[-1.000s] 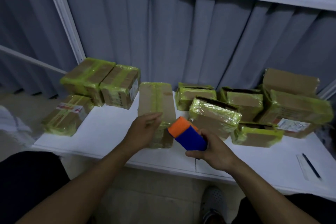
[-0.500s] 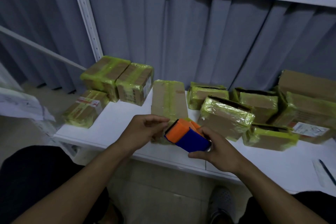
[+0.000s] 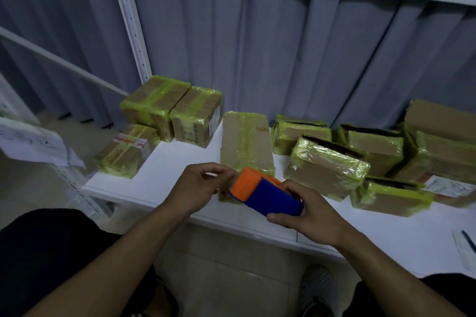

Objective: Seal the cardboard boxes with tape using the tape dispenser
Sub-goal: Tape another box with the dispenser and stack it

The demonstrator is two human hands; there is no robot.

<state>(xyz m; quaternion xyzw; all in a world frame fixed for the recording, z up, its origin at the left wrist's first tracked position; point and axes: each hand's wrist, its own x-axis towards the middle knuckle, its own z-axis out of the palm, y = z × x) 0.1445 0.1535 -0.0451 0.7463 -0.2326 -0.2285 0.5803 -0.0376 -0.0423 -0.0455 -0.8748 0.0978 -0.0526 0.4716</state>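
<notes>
At the left end of the table (image 3: 170, 175) sit taped boxes (image 3: 157, 108). The left hand (image 3: 198, 188) curls its fingers at the orange end of the tape dispenser (image 3: 268, 194); whether they pinch anything cannot be told. The right hand (image 3: 311, 211) grips the dispenser in front of a long box (image 3: 247, 141).

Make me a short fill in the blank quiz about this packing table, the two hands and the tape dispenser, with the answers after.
1. The right hand grips the tape dispenser by its ____ part.
2. The left hand has its fingertips beside the dispenser's ____ end.
3. The boxes stand on a ____ table.

Missing words: blue; orange; white.
</notes>
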